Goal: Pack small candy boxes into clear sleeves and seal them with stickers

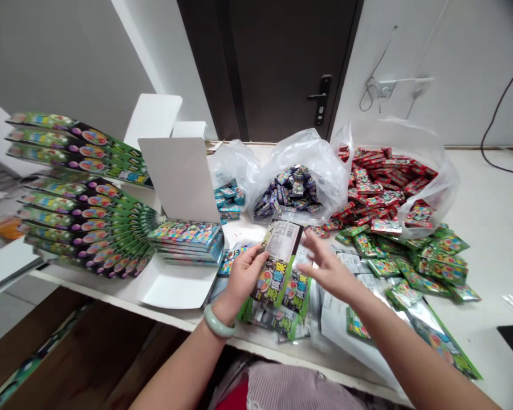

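Observation:
My left hand [243, 278] grips a flat printed card packet [279, 262] by its left edge, holding it upright over the table; its top part shows a white barcode panel. My right hand [331, 267] hovers just to the right of the packet with fingers spread, touching or nearly touching its right edge. A pale green bangle [217, 324] sits on my left wrist. Under both hands lies a loose heap of similar green packets and clear sleeves [282, 319].
A fanned stack of long green boxes [81, 222] fills the left. An open white carton [179, 188] holds stacked packets. Three clear bags hold teal [228, 199], purple [288, 191] and red packs [380, 182]. Loose green packs [423, 262] spread right. A dark door stands behind.

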Tool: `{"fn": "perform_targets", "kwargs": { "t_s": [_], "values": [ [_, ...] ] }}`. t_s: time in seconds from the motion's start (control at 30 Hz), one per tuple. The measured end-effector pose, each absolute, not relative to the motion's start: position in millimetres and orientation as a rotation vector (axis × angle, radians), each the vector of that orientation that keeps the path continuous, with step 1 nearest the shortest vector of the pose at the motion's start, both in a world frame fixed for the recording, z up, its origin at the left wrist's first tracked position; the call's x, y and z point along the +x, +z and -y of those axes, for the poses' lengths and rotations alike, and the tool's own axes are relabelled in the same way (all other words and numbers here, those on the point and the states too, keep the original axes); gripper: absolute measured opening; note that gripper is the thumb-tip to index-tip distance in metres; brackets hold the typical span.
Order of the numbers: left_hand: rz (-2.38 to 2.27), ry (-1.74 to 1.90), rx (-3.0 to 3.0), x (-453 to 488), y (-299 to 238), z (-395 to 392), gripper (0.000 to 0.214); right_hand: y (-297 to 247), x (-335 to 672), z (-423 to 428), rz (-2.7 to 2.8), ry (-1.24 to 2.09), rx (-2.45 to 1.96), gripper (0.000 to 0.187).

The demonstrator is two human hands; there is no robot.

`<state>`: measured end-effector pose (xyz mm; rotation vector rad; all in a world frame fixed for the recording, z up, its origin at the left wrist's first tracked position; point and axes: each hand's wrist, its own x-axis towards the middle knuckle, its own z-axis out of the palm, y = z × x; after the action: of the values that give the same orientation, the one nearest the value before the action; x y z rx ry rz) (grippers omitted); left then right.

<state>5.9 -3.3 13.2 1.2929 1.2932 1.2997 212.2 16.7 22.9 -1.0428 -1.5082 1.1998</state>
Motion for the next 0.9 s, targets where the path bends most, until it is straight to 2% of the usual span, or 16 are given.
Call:
{"fn": "perform_targets", "kwargs": {
  "t_s": [0.07,0.13,0.23,0.37,0.5,0.63,0.73,0.9],
  "values": [
    [-1.180,1.290,1.136,14,10,3,0.021,6,202,-10,1.443,1.531,-0.937,0.053],
    [-1.058,1.260,0.936,22,6,2,0.026,-6,196,-9,1.347,1.654,-0.905,0.042],
    [-0.917,1.236,0.711,27,-1,3,0.035,-10,195,-14,1.283,1.623,-0.974,0.036],
    [-0.956,1.098,0.891,18,-11,16,0.034,-10,205,-15,1.230,1.537,-1.008,0.037],
    [-1.000,1.074,0.836,10,-26,37,0.031,-18,208,-3,1.333,1.592,-1.057,0.034],
    [-0.900,1.046,0.659,11,-28,41,0.041,-26,204,10,1.368,1.656,-1.149,0.038],
    [-0.869,1.202,0.638,14,-19,29,0.049,-29,204,21,1.348,1.768,-1.127,0.040],
    [-0.814,1.361,0.622,22,-12,19,0.043,-34,213,43,1.339,1.872,-1.110,0.037]
  ]
}}
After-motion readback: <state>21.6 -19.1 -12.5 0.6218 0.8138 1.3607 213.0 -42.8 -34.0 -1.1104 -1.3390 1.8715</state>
